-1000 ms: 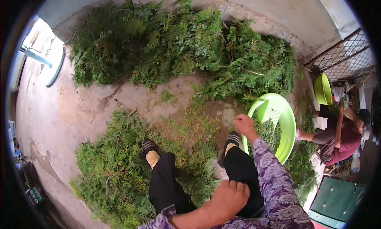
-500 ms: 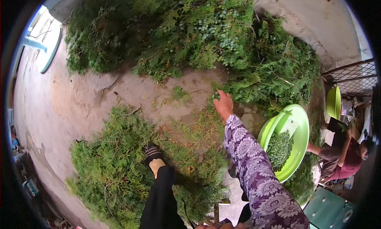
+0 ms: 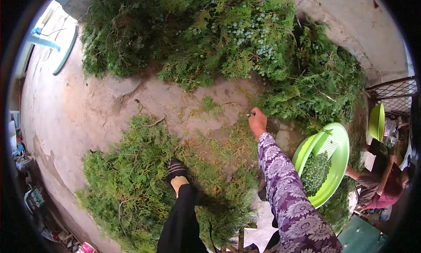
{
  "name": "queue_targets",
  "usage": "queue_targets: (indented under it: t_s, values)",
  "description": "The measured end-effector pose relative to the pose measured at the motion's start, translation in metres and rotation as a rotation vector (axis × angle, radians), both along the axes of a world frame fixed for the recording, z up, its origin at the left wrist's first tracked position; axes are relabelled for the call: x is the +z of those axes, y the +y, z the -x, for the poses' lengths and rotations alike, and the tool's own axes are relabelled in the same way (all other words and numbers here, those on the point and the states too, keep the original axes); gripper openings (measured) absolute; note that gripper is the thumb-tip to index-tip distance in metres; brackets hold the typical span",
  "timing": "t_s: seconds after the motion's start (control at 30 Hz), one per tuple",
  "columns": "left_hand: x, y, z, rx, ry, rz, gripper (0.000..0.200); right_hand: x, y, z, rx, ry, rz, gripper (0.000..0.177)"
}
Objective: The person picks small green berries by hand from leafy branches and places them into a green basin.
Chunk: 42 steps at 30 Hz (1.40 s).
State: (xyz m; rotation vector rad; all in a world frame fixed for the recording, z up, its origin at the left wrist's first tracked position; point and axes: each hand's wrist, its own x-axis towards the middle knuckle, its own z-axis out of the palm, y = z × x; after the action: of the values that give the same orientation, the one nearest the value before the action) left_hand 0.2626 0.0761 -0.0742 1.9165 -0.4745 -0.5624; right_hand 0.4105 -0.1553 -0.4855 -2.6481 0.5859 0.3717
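Note:
My right hand (image 3: 258,122), in a purple flowered sleeve (image 3: 285,178), is over the bare ground at the edge of the cut evergreen branches. Its fingers are pinched together on a small pale-green cone (image 3: 250,115), partly hidden by the fingertips. Right of the forearm, a lime-green plastic basin (image 3: 340,165) stands tilted, with a heap of small green cones (image 3: 315,174) inside. Leafy branches bearing cones (image 3: 258,38) lie piled beyond the hand. My left hand is out of sight.
More cut branches (image 3: 127,174) lie around my sandalled foot (image 3: 177,174). Another person (image 3: 386,183) sits at the right, near a second green basin (image 3: 376,121) and a wire-mesh panel (image 3: 394,93). A round-based stand (image 3: 66,49) is at the far left.
My right hand has gone from spread fingers at the branch edge to a pinch, drawn slightly back toward me. The whole view has shifted a little right and down.

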Motion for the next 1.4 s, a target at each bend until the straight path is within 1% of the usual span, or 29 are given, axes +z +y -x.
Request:
queue_targets:
  t_s: [0.07, 0.1, 0.17, 0.2, 0.27, 0.3, 0.33, 0.37, 0.4, 0.47, 0.5, 0.53, 0.57, 0.6, 0.63, 0.67, 0.73, 0.8, 0.87, 0.93, 1.0, 1.03, 1.1, 1.13, 1.2, 1.23, 1.27, 1.33, 1.4]
  values:
    - [0.001, -0.008, 0.009, 0.070, -0.100, -0.010, 0.036, -0.009, -0.014, 0.010, -0.021, -0.025, -0.226, 0.028]
    - [0.003, -0.011, 0.012, 0.061, -0.103, -0.005, 0.036, -0.006, -0.020, 0.018, -0.030, -0.029, -0.221, 0.028]
    - [0.009, -0.015, 0.016, -0.002, -0.142, -0.072, 0.033, 0.012, -0.023, 0.039, -0.440, 0.200, -1.050, 0.023]
    - [0.011, -0.017, 0.016, -0.009, -0.156, -0.072, 0.033, 0.024, -0.023, 0.053, -0.440, 0.184, -1.054, 0.023]
    - [0.013, -0.021, 0.019, 0.006, -0.186, -0.114, 0.030, 0.055, -0.023, 0.085, -0.604, 0.113, -1.521, 0.020]
    - [0.007, -0.022, 0.028, -0.013, -0.217, -0.234, 0.036, 0.072, -0.022, 0.103, -0.605, 0.099, -1.524, 0.020]
    - [-0.001, -0.022, 0.036, -0.033, -0.246, -0.355, 0.041, 0.091, -0.018, 0.123, -0.685, 0.062, -1.686, 0.023]
    - [-0.008, -0.022, 0.043, 0.030, -0.246, -0.390, 0.045, 0.109, -0.014, 0.138, -0.761, 0.021, -1.850, 0.026]
    - [-0.011, -0.022, 0.044, 0.095, -0.247, -0.424, 0.048, 0.140, -0.004, 0.149, -0.758, 0.004, -1.856, 0.026]
    - [-0.017, -0.026, 0.047, 0.207, -0.264, -0.396, 0.047, 0.202, 0.013, 0.171, -0.743, -0.029, -2.049, 0.024]
    - [-0.015, -0.030, 0.047, 0.231, -0.274, -0.398, 0.048, 0.214, 0.013, 0.184, -0.518, -0.015, -2.081, 0.025]
    - [-0.013, -0.033, 0.051, 0.252, -0.293, -0.401, 0.049, 0.239, 0.019, 0.196, -0.499, -0.037, -2.096, 0.025]
    - [-0.019, -0.034, 0.060, 0.243, -0.330, -0.403, 0.049, 0.266, 0.025, 0.208, -0.087, -0.236, -1.658, 0.025]
    - [-0.029, -0.037, 0.065, 0.223, -0.197, -0.278, 0.049, 0.299, 0.028, 0.218, 0.259, -0.415, -1.162, 0.025]
    - [-0.034, -0.042, 0.068, 0.193, -0.065, -0.153, 0.049, 0.333, 0.024, 0.230, -0.029, -0.073, -1.469, 0.026]
    - [-0.033, -0.045, 0.076, 0.168, -0.112, -0.149, 0.049, 0.345, 0.020, 0.241, -0.019, -0.131, -1.470, 0.026]
    - [-0.033, -0.050, 0.107, 0.162, 0.326, 0.214, 0.052, 0.361, 0.013, 0.270, 0.155, -0.228, -1.489, 0.022]
    - [-0.025, -0.056, 0.138, 0.164, 0.349, 0.208, 0.051, 0.384, 0.006, 0.302, 0.180, -0.246, -1.388, 0.018]
    - [-0.009, -0.060, 0.167, 0.270, 0.591, 0.315, 0.049, 0.398, 0.005, 0.334, 0.134, -0.255, -1.315, 0.018]
    - [-0.009, -0.057, 0.184, 0.208, 0.598, 0.321, 0.045, 0.400, 0.002, 0.355, 0.123, -0.268, -1.357, 0.019]
    - [0.000, -0.060, 0.203, 0.262, 0.715, 0.329, 0.031, 0.409, -0.001, 0.373, 0.319, -0.372, -1.057, 0.020]
    - [0.002, -0.061, 0.210, 0.261, 0.713, 0.316, 0.031, 0.410, -0.003, 0.380, 0.313, -0.378, -1.068, 0.020]
    - [0.008, -0.062, 0.215, 0.209, 0.532, 0.187, 0.021, 0.412, -0.006, 0.383, 0.339, -0.438, -1.160, 0.020]
    - [0.016, -0.064, 0.219, 0.223, 0.528, 0.176, 0.021, 0.416, -0.006, 0.386, 0.347, -0.436, -1.178, 0.020]
    - [0.034, -0.073, 0.231, 0.238, -0.008, -0.018, 0.018, 0.426, -0.005, 0.393, 0.099, -0.319, -1.465, 0.021]
    - [0.035, -0.076, 0.236, 0.257, -0.155, -0.059, 0.020, 0.423, -0.005, 0.396, 0.091, -0.333, -1.496, 0.025]
    - [0.038, -0.077, 0.239, 0.271, -0.164, -0.068, 0.020, 0.422, -0.005, 0.399, 0.107, -0.329, -1.507, 0.025]
    - [0.044, -0.078, 0.248, 0.241, -0.388, -0.104, 0.020, 0.423, -0.004, 0.406, 0.084, -0.317, -1.538, 0.026]
    - [0.044, -0.076, 0.254, 0.222, -0.383, -0.165, 0.020, 0.429, -0.004, 0.414, 0.083, -0.301, -1.533, 0.026]
